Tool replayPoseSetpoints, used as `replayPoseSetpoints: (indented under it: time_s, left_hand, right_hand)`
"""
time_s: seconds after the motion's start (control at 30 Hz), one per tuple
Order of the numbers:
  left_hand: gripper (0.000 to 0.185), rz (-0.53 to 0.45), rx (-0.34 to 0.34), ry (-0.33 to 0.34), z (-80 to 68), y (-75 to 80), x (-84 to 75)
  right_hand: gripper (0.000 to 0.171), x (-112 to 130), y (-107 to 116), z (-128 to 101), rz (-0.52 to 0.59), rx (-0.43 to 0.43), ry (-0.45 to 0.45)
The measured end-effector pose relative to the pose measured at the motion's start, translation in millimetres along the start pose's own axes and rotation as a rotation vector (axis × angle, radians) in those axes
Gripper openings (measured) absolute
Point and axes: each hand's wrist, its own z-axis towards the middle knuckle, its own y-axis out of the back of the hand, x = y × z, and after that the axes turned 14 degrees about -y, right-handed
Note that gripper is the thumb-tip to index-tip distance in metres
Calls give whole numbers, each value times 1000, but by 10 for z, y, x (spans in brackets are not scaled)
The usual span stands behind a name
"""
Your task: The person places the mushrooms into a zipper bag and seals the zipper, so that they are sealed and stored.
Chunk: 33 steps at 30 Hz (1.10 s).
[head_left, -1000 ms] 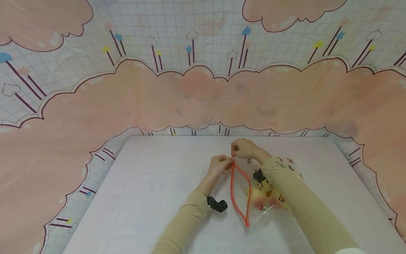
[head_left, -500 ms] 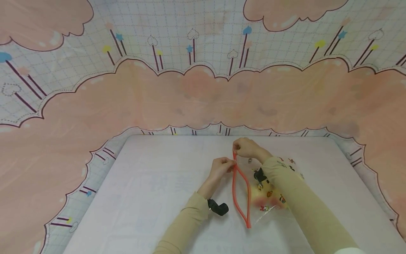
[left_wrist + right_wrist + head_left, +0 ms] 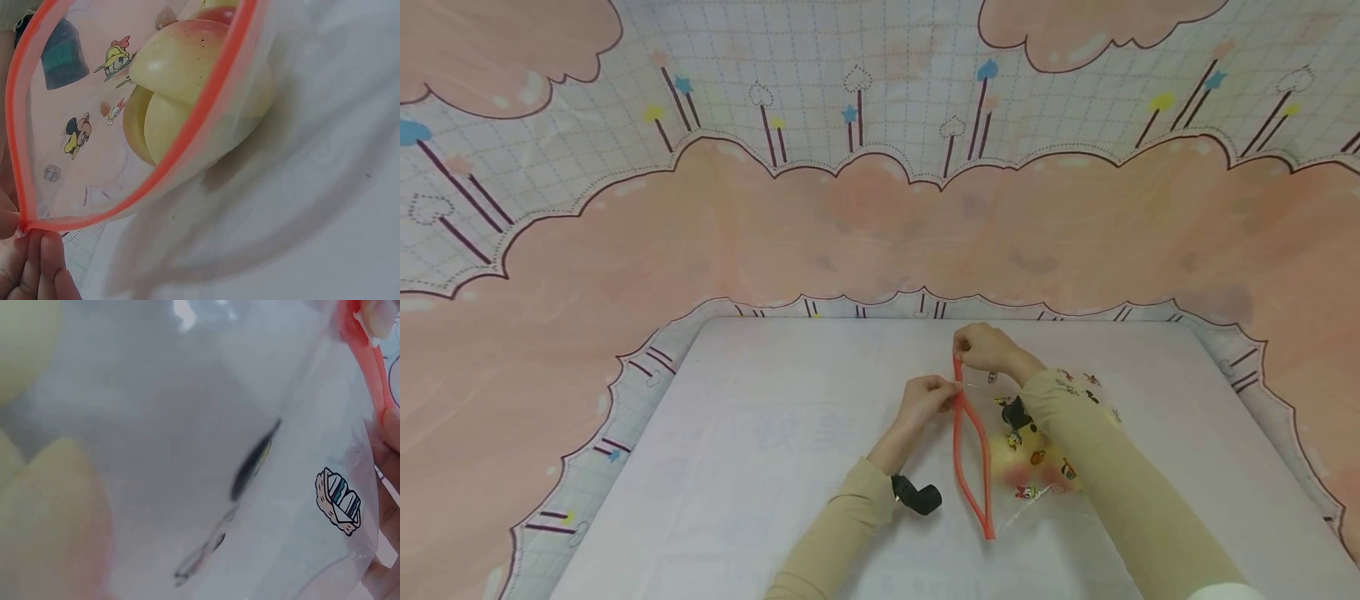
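Observation:
A clear zip bag printed with small cartoon figures lies in front of me, its orange-red zip strip running away from me. Thumb and fingers of my left hand pinch the strip near its far end. Just beyond, my right hand pinches the end of that strip. Nearer than the left hand, the mouth gapes in a long oval and meets again at the near end. Inside are yellowish, pink-blushed fruits that look like peaches. My right sleeve covers part of the bag in the head view.
The bag rests on a white-covered table. Behind it hangs a cloth with a cloud pattern. A black wrist camera sticks out from the left wrist, close to the bag's mouth.
Both hands and the strip have shifted slightly right in the head view. The left hand sits slightly nearer to me, leaving more strip between the hands. The oval opening looks somewhat narrower.

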Motion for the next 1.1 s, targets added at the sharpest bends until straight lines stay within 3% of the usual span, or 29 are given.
replayPoseSetpoints:
  time_s: [0.23,0.53,0.87,1.1]
  left_hand:
    - [22,39,14,8,-134,7,-254]
    - [20,39,14,23,-42,-18,45]
    - [20,10,40,28,-144,-3,-104]
    - [21,-2,27,30,-121,-15,61]
  right_hand:
    - [8,-4,3,-6,-9,-9,8]
    - [9,-11,9,-21,4,4,1]
    - [8,-15,18,-16,12,18,2]
    - [9,-11,28,-31,4,12,-15]
